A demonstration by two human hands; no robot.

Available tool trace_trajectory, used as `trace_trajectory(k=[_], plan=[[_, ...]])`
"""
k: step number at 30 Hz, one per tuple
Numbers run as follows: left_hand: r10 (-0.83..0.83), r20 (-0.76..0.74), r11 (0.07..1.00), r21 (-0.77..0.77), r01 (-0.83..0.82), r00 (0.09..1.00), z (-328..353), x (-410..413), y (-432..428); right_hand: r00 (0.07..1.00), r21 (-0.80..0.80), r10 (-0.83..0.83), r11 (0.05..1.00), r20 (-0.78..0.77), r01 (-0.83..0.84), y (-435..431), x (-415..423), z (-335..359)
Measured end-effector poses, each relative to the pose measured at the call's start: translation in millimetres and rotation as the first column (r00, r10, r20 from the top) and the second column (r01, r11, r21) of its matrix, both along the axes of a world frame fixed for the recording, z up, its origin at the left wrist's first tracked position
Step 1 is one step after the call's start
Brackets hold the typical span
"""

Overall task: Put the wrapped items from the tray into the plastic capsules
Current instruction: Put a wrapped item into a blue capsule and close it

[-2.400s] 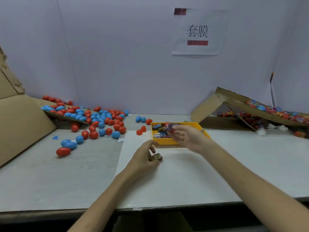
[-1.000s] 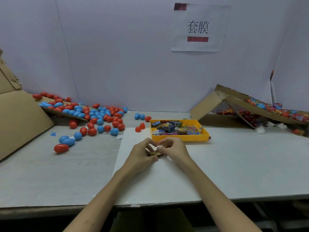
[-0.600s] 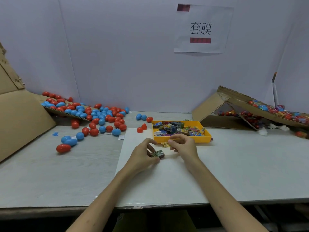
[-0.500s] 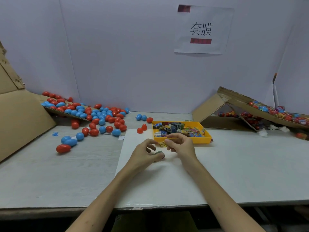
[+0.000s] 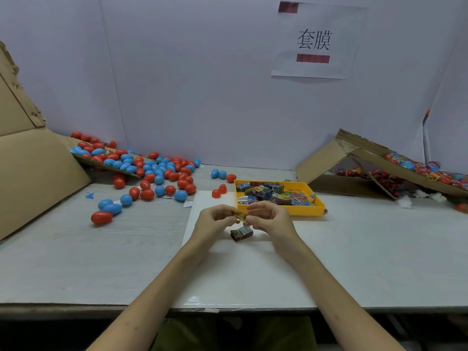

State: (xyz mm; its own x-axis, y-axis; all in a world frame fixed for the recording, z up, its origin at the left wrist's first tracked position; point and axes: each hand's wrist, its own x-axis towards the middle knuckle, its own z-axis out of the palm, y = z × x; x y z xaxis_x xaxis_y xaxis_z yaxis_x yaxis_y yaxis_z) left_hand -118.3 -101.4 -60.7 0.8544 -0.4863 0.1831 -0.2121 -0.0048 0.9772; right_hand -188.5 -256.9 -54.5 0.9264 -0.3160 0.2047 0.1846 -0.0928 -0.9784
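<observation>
Both hands are meeting at centre frame: the left hand (image 5: 211, 222) and right hand (image 5: 269, 219) are pinching a yellow wrapper (image 5: 240, 216) between their fingers, just above a dark packet (image 5: 241, 233) lying on the table (image 5: 354, 249), near the tray (image 5: 307, 211); capsules (image 5: 152, 173) are lying at left.

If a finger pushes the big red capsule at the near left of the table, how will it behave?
The red capsule is egg-shaped and smooth, so it will probably roll or spin away, not slide straight. It looks like hollow plastic, likely light. Nothing stands beside it on the near side of the table, so it could wander toward the edge.
</observation>
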Motion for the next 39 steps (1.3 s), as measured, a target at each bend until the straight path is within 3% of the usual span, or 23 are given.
trace_trajectory(k=[8, 14, 24, 30, 39], plan=[[-0.120, 0.017, 0.990, 0.073, 0.119, 0.993, -1.6, 1.6, 0.4, 0.999, -0.024, -0.032, 0.999, 0.026, 0.033, -0.2, 0.4, -1.1], [-0.007, 0.012, 1.000, -0.003, 0.007, 1.000, -3.3, 2.9, 2.0, 0.999, -0.023, 0.023, 0.999, 0.025, -0.022, 1.2, -0.2, -1.1], [-0.026, 0.016, 1.000, -0.004, 0.026, 1.000, -3.6, 2.2, 2.7, 1.000, -0.116, -0.001, 0.993, -0.006, 0.001, 2.4, -0.6, -2.9], [0.060, 0.028, 0.998, -0.010, -0.059, 0.998, -3.7, 2.6, 2.2, 0.999, -0.079, -0.038, 0.996, -0.008, 0.038, -0.7, 0.7, -3.2], [0.056, 0.045, 0.998, 0.038, -0.058, 0.997, -5.3, 2.7, 1.7, 0.999, -0.019, 0.046, 0.999, 0.002, -0.046, -1.4, 2.2, -4.3]])
